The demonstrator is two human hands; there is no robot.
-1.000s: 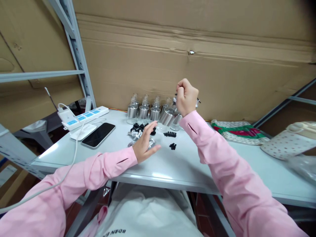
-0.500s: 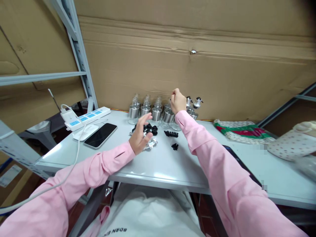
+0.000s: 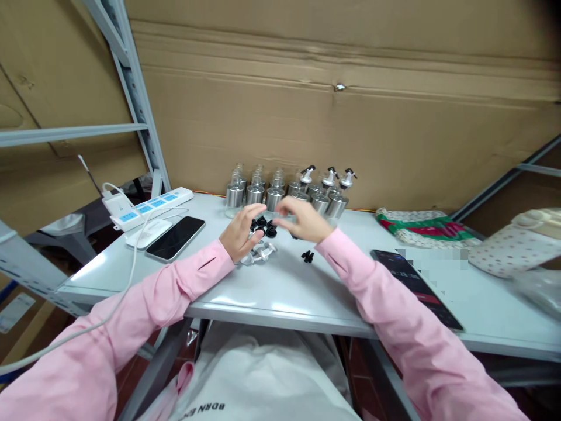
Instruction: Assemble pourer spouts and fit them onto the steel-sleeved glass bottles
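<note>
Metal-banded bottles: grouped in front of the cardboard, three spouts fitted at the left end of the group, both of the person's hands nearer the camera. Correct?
Wrong end: the head view shows the three spouts at the right end. The bottles are in front of the cardboard, left hand and right hand nearer the camera.

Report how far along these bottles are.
Three bottles toward the right look done, with spouts on. Nothing clearly in hand; left hand and right hand hover open by black caps. Remaining: open bottles at left, with silver parts and small black pieces lying loose.
</note>
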